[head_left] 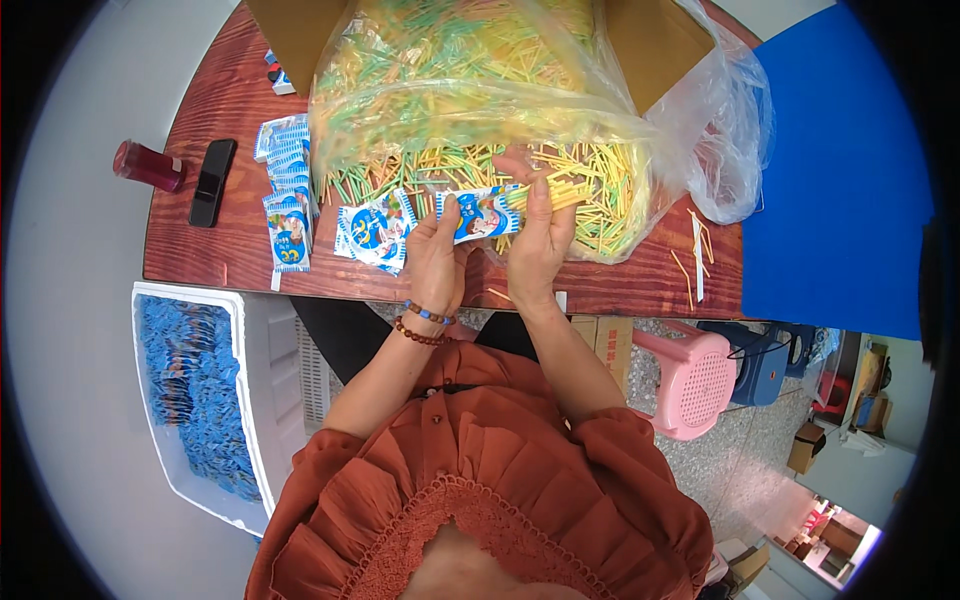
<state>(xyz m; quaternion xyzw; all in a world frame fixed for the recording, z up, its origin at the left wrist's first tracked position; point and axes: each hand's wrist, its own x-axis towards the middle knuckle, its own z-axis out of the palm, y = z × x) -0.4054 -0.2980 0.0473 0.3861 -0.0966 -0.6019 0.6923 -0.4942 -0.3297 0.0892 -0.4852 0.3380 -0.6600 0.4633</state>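
Observation:
My left hand (436, 262) is closed on a small blue-and-white printed packet (478, 216), held level above the table's near edge. A bundle of thin yellow sticks (568, 194) is pinched in my right hand (540, 245), its left end at the packet's right end. My fingers hide how far the sticks reach into the packet. Just beyond both hands, many loose yellow, green and orange sticks (610, 205) spill from a large clear plastic bag (460, 90). Left of my left hand lies a small pile of flat packets (375, 232).
Overlapping packets (288, 232) form a column farther left, near a black phone (211, 183) and a red cylindrical container (148, 166). A white foam box (245, 400) of blue packets stands below left. Stray sticks (690, 268) lie at right, near a pink stool (695, 385).

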